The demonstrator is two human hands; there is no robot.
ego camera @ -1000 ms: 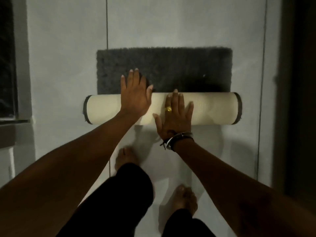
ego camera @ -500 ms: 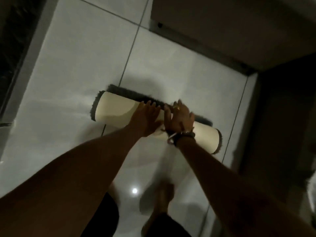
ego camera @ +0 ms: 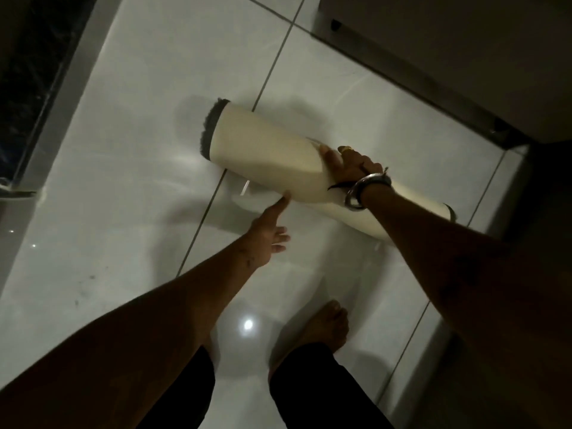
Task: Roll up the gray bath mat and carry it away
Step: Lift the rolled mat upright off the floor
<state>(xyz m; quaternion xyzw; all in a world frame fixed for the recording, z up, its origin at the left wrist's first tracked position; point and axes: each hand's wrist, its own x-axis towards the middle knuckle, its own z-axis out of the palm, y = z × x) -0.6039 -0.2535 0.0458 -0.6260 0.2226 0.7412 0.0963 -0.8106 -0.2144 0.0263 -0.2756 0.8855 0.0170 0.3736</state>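
Note:
The bath mat is a full roll, cream backing outward, gray pile showing only at its two ends. It lies slanted over the white tiled floor, its left end raised. My right hand grips around the middle of the roll from above, a ring and bracelets on it. My left hand is below the roll with fingers apart, its thumb tip touching the roll's near side.
A dark glass panel with a metal frame runs along the left. A threshold strip and a cabinet or door edge cross the upper right. My bare feet stand just below the roll.
The last flat strip of gray pile has been rolled in. My right hand has closed around the roll and the roll has tilted up; my left hand has dropped off its top.

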